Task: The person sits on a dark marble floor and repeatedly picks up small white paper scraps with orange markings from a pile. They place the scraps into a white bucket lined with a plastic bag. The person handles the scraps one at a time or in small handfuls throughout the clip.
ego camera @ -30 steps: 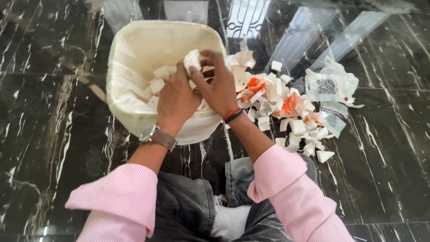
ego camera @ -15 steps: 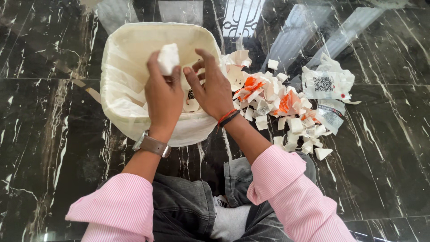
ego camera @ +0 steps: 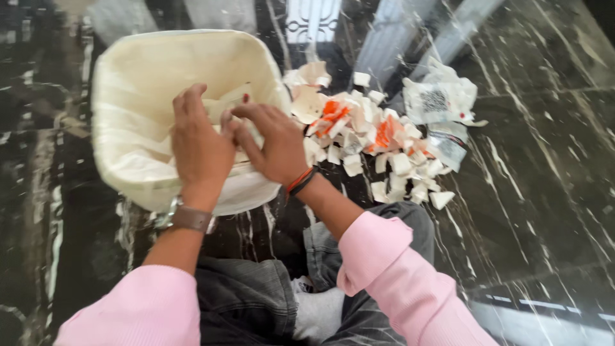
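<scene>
Knees: the person's grey jeans (ego camera: 256, 301) and a grey sock (ego camera: 320, 317) filled the near edge at 6 o'clock, with pink striped sleeves (ego camera: 391, 269) at either side.
Left wrist: a watch with a brown strap (ego camera: 189, 218) sat at about 7 o'clock from the bin's centre.
Left hand: the left hand (ego camera: 198, 144) hung over the bin's near rim, fingers spread and loosely curled; blur hid whether anything lay in it, so I cannot tell.
Right hand: the right hand (ego camera: 272, 141) was beside the left, thumb side touching it, fingers spread open over the bin with nothing seen in its grasp; orange and black bands (ego camera: 301, 181) circled the wrist.
Bin: the cream-lined waste bin (ego camera: 128, 83) stood on the floor at 10 o'clock from the knees, under both hands; its contents were blurred.
Scraps: a heap of torn white and orange paper pieces (ego camera: 371, 138) lay on the floor just beside the bin, at 3 o'clock from it and at 2 o'clock from the right hand.
Wrappers: crumpled white plastic wrappers (ego camera: 439, 102) lay at the heap's far side, at 2 o'clock.
Floor: black marble floor with white veins (ego camera: 544, 192) spread all round, with pale reflections at 12 o'clock.
</scene>
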